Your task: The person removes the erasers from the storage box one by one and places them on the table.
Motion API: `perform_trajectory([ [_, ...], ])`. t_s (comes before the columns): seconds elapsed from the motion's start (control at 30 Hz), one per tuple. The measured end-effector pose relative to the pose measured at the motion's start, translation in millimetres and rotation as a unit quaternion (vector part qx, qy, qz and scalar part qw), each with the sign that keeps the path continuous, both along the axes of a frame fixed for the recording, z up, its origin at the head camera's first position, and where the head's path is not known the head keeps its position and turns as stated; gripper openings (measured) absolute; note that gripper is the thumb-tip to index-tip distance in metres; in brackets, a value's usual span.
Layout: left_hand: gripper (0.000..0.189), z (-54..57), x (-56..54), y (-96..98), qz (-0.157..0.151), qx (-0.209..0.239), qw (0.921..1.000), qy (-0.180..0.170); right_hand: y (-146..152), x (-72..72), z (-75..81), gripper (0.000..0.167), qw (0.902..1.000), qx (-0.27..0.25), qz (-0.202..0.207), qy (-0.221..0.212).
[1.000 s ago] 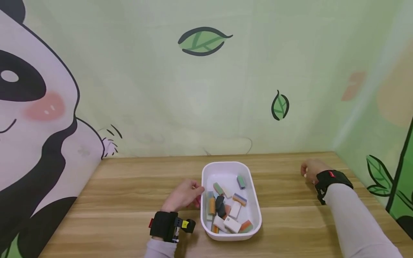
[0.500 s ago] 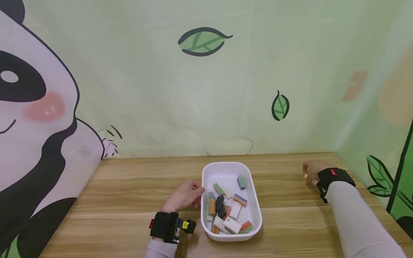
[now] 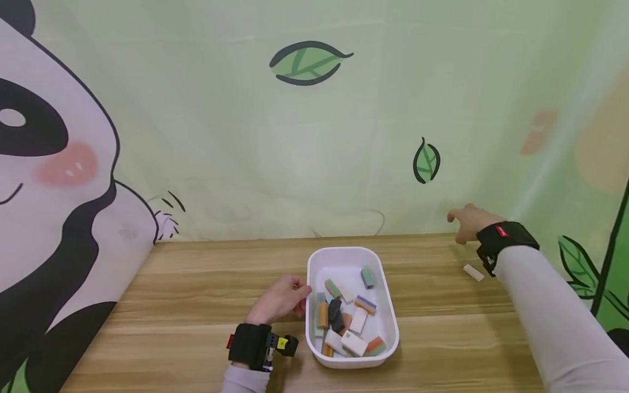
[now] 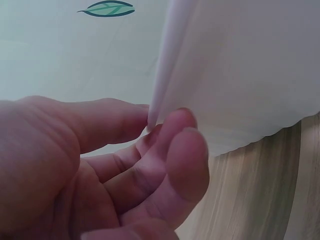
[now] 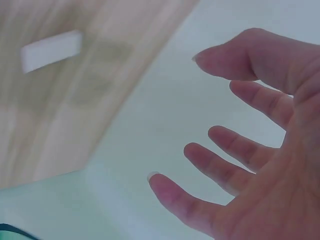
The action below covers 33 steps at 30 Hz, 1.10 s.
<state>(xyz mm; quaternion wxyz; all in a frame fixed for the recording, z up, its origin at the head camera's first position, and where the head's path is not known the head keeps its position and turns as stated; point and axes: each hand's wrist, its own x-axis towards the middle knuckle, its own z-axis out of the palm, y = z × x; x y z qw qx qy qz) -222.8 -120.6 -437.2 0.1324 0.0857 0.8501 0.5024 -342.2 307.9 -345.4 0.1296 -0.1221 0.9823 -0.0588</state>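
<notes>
My left hand (image 3: 277, 298) holds the left rim of a white plastic tray (image 3: 339, 268). In the left wrist view its thumb and fingers (image 4: 111, 119) pinch the tray's edge (image 4: 170, 65). Inside the tray lie several erasers: white blocks (image 3: 355, 343), dark ones (image 3: 336, 314) and two-tone coloured ones (image 3: 365, 304). At the back right my right hand (image 3: 473, 222) is raised over the table, fingers spread and holding nothing. A single white eraser (image 3: 474, 273) lies on the wood below it, also visible in the right wrist view (image 5: 51, 51).
The wooden table (image 3: 206, 316) ends at the back against a pale green printed cloth (image 3: 236, 136) with leaves and a panda. Another cloth wall (image 3: 565, 180) closes off the right side, close to my right arm.
My right hand has let go of the white eraser on the table and lifted up and back, fingers opening. The left hand and the tray stay put.
</notes>
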Motion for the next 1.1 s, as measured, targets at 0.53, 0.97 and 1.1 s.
perform_trajectory([
  [0.53, 0.021, 0.0, 4.4, -0.8, -0.009, -0.004, 0.9999, -0.004, -146, 37.5, 2.7, 0.048, 0.9753, 0.046, 0.207, 0.061],
  [0.97, 0.022, 1.5, 0.4, -2.5, -0.014, -0.006, 0.9999, -0.004, -220, 76.0, -24.3, 0.031, 0.9460, 0.037, 0.321, 0.025],
  [1.1, 0.021, 1.6, -0.7, -2.5, -0.019, 0.001, 0.9998, 0.003, -233, 83.4, -34.1, 0.028, 0.9413, 0.036, 0.336, 0.002],
])
